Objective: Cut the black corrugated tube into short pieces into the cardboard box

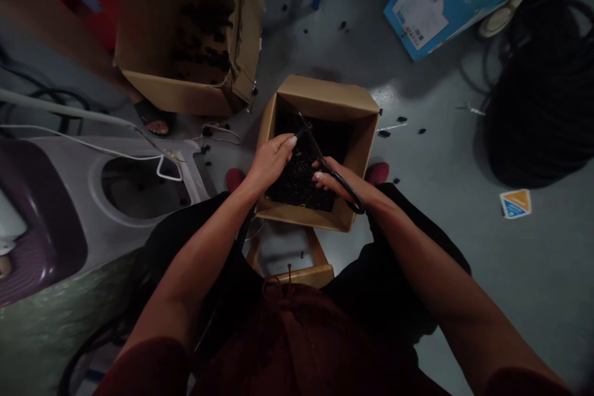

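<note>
Between my knees stands an open cardboard box (325, 97) with many small black pieces (301, 182) lying in its bottom. My left hand (271, 161), closed in a pinch over the box's left side, holds a small black piece (304, 131) at its fingertips. Wrapped round the dark handles of a pair of scissors (341, 180), my right hand (338, 177) is over the right part of the box. The slim blades point up and left, close to the piece in my left hand. Whether they touch it I cannot tell.
A larger cardboard box (185, 90) with dark parts stands at upper left, near another person's foot (158, 127). A pale plastic stool (195, 167) is at left. At right are a blue carton (417, 6) and a big black coil (538, 99). Black bits litter the floor.
</note>
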Demonstrator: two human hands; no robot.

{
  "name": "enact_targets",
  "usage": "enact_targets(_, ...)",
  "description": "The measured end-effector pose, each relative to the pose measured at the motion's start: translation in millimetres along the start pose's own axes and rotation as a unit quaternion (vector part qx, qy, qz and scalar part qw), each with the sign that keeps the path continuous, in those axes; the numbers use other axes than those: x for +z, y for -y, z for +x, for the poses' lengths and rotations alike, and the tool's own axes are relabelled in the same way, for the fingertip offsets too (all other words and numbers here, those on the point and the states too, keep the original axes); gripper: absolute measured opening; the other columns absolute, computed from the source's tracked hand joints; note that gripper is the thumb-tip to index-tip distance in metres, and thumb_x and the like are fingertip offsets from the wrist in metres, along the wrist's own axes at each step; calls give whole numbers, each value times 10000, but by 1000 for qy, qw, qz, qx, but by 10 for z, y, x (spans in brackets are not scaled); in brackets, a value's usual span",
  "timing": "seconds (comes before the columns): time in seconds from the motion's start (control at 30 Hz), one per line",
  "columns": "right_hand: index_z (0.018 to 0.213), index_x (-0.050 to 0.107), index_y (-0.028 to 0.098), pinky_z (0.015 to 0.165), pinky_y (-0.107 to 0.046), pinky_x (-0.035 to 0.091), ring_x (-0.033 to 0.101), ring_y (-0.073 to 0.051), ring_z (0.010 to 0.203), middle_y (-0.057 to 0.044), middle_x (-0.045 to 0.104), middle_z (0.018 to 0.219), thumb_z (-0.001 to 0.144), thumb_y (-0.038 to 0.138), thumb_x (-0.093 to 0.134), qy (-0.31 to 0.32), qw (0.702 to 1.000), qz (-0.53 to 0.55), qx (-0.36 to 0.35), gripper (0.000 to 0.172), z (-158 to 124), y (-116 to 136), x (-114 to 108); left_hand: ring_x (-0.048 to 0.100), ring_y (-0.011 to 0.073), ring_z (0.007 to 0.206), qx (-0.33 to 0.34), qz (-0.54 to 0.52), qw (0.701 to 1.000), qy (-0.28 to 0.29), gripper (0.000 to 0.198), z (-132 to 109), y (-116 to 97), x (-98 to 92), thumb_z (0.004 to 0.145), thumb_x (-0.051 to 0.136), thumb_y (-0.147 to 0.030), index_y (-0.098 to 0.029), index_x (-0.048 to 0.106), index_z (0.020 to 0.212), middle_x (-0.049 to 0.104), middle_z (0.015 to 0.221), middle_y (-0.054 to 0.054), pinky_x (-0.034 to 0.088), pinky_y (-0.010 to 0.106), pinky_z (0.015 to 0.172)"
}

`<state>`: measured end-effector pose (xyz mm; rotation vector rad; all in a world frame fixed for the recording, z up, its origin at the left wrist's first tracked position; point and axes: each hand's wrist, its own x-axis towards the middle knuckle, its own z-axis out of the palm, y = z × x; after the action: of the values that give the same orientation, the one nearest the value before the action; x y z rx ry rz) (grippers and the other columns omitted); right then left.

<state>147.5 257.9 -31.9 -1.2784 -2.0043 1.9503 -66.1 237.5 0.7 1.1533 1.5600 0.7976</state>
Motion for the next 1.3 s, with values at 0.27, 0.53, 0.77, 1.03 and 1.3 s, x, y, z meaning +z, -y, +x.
enact_targets(0.27,1168,435,188,696,-314,523,622,-166,807,-72,603,972,879,555,463,25,999,47,8,468,-22,102,-12,346,68,507,-26,-31,999,7,339,-13,-32,-3,907,436,-412,-163,516,690,413,576,-35,280,213,483)
enact_targets(0.53,1137,452,209,685,-300,524,620,-158,807,-54,610,944,883,523,476,38,996,73,21,404,-44,142,-25,342,64,482,-65,-58,996,7,306,-21,-73,1,897,452,-414,-163,562,761,415,567,-42,267,206,451)
enact_targets(0.77,1154,446,206,687,-301,521,617,-157,806,-56,596,967,887,547,463,30,997,71,14,434,-36,106,-37,334,59,476,-58,-59,997,8,296,-23,-58,-2,900,446,-383,-162,535,725,407,577,-43,262,202,453)
enact_targets(1.03,1162,467,208,693,-314,526,622,-166,811,-61,617,964,888,512,477,31,997,61,18,410,-41,90,-28,341,65,495,-45,-28,999,11,319,-19,-27,4,905,434,-410,-160,564,754,422,580,-37,269,202,469)
enact_targets(1.3,1187,461,210,748,-345,511,623,-193,850,-68,635,988,875,544,485,18,999,-25,22,458,-42,127,-57,343,79,520,-37,-16,999,25,369,-11,-10,4,901,422,-462,-165,531,712,414,573,-23,264,208,471)
